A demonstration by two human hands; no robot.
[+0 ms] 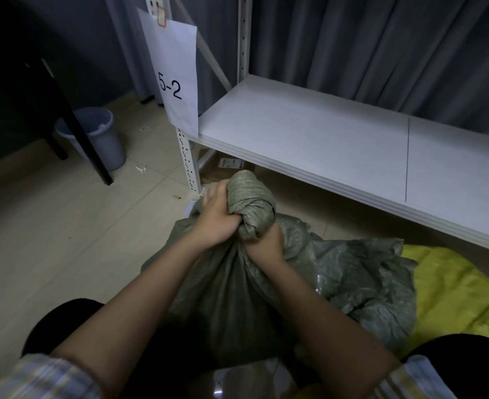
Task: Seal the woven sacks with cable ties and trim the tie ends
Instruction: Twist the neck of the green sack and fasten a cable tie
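Two hands, left hand [216, 218] and right hand [262, 243], both gripping one green sack's [237, 283] bunched neck, one yellow sack [450, 295] beside

The pale tiled floor [50, 240] fills the left of the frame; a round grey plastic bin [105, 139] stands on it at upper left; a dull green woven sack [237, 298] sits at lower middle; a bright yellow sack [453, 289] lies at lower right; small white scraps [140, 169] lie near the bin.

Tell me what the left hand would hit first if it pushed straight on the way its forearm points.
The left hand already grips the green sack's twisted neck; beyond it, probably the white rack upright, though depth is unclear.
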